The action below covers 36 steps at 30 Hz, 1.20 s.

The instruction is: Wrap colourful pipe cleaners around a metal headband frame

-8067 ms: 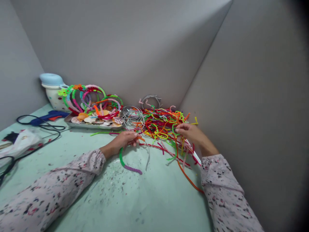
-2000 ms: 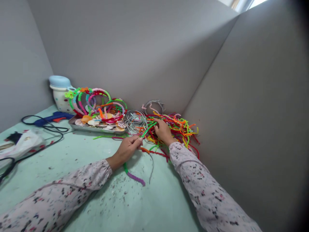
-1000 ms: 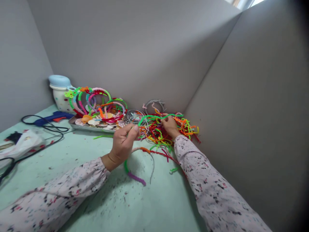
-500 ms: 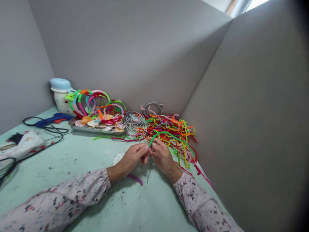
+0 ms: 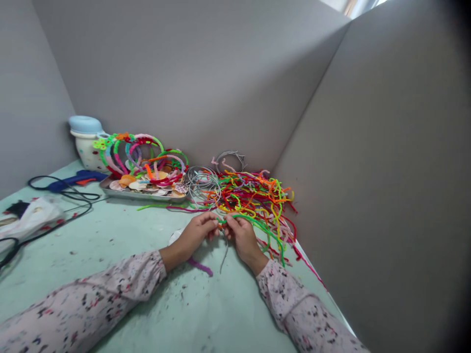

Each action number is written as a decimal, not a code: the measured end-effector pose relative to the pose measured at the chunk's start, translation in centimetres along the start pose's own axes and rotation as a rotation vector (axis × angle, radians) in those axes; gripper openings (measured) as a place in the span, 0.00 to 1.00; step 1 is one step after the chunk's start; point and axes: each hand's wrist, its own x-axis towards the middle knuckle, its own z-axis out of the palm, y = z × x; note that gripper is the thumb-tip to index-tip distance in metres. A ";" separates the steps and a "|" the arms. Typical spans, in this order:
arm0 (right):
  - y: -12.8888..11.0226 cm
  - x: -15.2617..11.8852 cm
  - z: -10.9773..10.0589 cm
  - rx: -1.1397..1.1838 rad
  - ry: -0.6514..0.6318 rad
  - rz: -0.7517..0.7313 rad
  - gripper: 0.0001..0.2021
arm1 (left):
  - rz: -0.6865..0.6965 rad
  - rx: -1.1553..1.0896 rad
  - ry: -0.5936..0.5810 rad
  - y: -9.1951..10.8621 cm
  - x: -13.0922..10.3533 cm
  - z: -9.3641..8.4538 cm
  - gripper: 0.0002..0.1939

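Observation:
Both hands meet above the table, close together. My left hand (image 5: 198,233) is closed, its thumb and fingers pinching one end of a green pipe cleaner (image 5: 262,225). My right hand (image 5: 241,236) pinches the same pipe cleaner a short way along, and the long free part trails over that hand to the right. A thin grey wire (image 5: 223,258) hangs down between the hands; its upper end is hidden by the fingers. A small orange bit shows between the fingertips. On the table below my left wrist lies a purple pipe cleaner (image 5: 200,267).
Behind the hands is a tangled pile of coloured pipe cleaners (image 5: 253,191), beside coiled grey wire (image 5: 203,186). A metal tray (image 5: 147,195) holds shells and fuzzy hoops (image 5: 117,157). Further left are a blue glue gun (image 5: 75,180), black cord (image 5: 88,197), a lidded jar (image 5: 87,147) and a plastic bag (image 5: 35,218).
The green pipe cleaner, arched up from the fingertips before, now lies lower across my right hand. My fingers have shifted along it, and more of the grey wire shows below.

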 end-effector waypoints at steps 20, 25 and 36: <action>-0.6 -1.2 0.9 -0.244 0.156 -0.167 0.15 | -0.004 0.047 -0.074 -0.5 0.0 0.0 0.12; -0.5 -1.2 0.6 -0.171 0.059 -0.130 0.16 | -0.018 0.013 -0.067 -0.7 0.1 -0.2 0.14; -0.4 -1.4 1.0 -0.218 0.015 -0.153 0.08 | -0.079 -0.228 -0.034 -0.7 0.2 -0.6 0.13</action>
